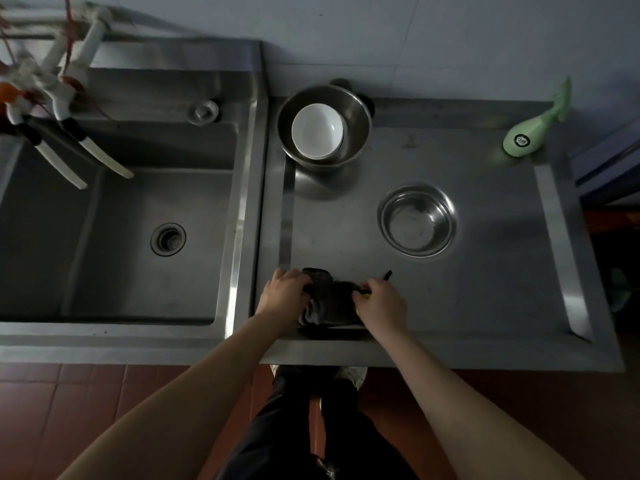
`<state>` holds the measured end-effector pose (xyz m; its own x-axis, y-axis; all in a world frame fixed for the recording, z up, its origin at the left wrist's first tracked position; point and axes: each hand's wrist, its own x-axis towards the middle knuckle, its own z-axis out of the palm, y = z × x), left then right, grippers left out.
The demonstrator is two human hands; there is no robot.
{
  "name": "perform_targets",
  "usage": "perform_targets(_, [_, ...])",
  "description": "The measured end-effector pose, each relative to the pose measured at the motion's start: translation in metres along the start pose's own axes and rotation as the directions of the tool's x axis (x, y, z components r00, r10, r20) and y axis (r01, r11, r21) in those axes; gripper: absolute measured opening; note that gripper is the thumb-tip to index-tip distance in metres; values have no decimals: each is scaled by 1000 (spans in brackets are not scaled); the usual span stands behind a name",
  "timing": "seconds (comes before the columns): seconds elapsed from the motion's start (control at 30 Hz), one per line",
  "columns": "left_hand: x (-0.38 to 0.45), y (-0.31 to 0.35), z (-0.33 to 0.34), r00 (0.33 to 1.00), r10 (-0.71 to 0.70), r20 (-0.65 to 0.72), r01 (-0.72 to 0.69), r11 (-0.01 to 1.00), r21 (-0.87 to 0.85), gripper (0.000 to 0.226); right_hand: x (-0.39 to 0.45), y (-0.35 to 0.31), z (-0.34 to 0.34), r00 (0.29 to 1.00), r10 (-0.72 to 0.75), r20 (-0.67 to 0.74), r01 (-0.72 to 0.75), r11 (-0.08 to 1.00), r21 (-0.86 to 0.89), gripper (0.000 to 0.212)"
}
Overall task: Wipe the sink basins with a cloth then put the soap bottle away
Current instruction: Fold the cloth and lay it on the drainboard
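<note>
Both hands grip the dark cloth [327,299] bunched at the near edge of the shallow right basin [485,271], the left hand [284,289] on its left end and the right hand [381,301] on its right, where a bit of yellow shows. A wide sweep could knock the steel bowl [417,220] or the stacked bowls [323,128] standing in that basin. The green soap bottle [533,128] lies on the bench at the far right corner, a long reach away, and could roll if nudged.
</note>
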<state>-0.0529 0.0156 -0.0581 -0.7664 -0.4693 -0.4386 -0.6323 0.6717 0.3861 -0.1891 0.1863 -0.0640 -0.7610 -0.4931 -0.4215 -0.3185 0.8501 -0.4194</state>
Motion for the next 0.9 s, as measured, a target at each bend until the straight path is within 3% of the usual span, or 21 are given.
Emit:
perform_targets(0.1, [-1, 4, -25, 990, 24, -142, -25, 1000, -3, 26, 3, -1, -16, 995, -77, -59, 87, 973, 213, 17])
perform_targets(0.3, [3, 14, -83, 922, 174, -345, -203, 978, -50, 16, 10, -13, -63, 922, -227, -313, 319, 904, 284, 12])
perform_targets(0.43, [0, 12, -95, 811, 181, -556, -241, 970, -35, 19, 11, -21, -84, 750, -391, -533, 542, 825, 159, 14])
perform_targets(0.5, [-2, 9, -92, 758, 209, -618, -263, 965, 4, 22, 12, -18, -85, 674, -483, -558, 607, 793, 47, 17])
perform_targets(0.57, [-6, 3, -81, 765, 256, -591, -274, 960, 62, 25, 11, -10, -79, 671, -545, -503, 602, 796, -59, 20])
perform_targets(0.7, [-17, -8, -33, 888, 284, -361, -228, 955, 191, 28, 5, 24, -43, 811, -503, -297, 490, 863, -123, 23])
perform_targets(0.8, [-28, -6, 1, 976, 193, -105, -165, 960, 228, 27, -1, 48, -14, 903, -417, -105, 399, 903, -158, 22])
perform_targets(0.9, [-36, -1, 28, 995, 86, 47, -95, 963, 251, 35, -10, 63, 4, 948, -317, 30, 318, 944, -84, 20])
